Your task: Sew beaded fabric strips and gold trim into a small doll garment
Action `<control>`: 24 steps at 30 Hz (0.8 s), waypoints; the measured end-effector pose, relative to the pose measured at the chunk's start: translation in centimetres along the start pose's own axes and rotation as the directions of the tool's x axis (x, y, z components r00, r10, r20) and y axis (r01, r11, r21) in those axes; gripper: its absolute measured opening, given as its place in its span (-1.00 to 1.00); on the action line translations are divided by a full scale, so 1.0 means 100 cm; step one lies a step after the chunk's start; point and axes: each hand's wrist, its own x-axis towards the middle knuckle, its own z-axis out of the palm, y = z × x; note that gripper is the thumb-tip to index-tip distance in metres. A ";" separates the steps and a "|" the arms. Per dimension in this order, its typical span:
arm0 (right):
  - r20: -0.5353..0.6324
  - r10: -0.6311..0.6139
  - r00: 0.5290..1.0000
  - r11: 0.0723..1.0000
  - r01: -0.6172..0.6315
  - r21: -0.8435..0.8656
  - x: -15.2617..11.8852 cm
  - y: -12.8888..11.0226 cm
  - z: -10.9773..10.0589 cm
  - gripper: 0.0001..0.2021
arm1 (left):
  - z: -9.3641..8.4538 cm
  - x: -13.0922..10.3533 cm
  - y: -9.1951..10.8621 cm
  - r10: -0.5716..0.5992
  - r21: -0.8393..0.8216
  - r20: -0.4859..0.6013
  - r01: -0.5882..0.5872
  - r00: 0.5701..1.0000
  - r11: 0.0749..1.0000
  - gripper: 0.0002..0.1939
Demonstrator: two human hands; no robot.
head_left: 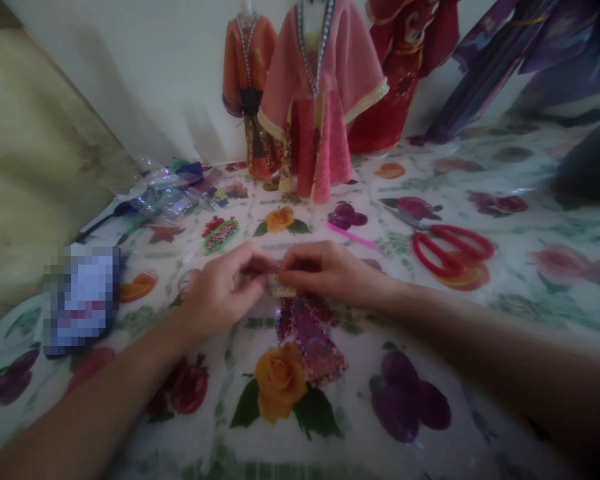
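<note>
A small doll garment [317,347] of purple-magenta sequined cloth hangs down onto the floral tablecloth in front of me. At its top is a gold band [283,291], between my two hands. My left hand [225,287] is closed in a pinch at the left end of this band. From the other side my right hand [327,270] pinches the upper edge, its fingers bent and close to the left fingertips. The fingers cover part of the garment's top, so I cannot make out exactly what lies between the tips.
Red-handled scissors [424,229] lie to the right, near a pink stick [353,237]. A green-rimmed dish of beads [221,235] is beyond my left hand. Plastic packets [175,190] and a pixelated blue object [85,300] are at left. Dressed figures, one in pink [325,147], stand behind.
</note>
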 end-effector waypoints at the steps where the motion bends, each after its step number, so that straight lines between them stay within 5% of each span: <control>1: -0.001 -0.002 1.000 1.000 0.002 -0.004 0.000 0.000 0.000 -0.89 | 0.000 0.000 0.000 -0.004 0.003 0.006 0.004 1.000 1.000 -0.76; 14: -0.040 -0.035 0.999 0.993 0.031 -0.112 -0.001 0.001 0.003 -0.90 | 0.005 0.001 0.001 -0.042 -0.008 0.010 0.042 0.999 0.999 -0.91; 24: -0.033 0.029 0.999 0.999 -0.030 -0.038 -0.001 -0.003 0.001 -0.92 | 0.000 0.004 0.004 -0.047 -0.130 0.034 0.051 0.998 0.990 -0.91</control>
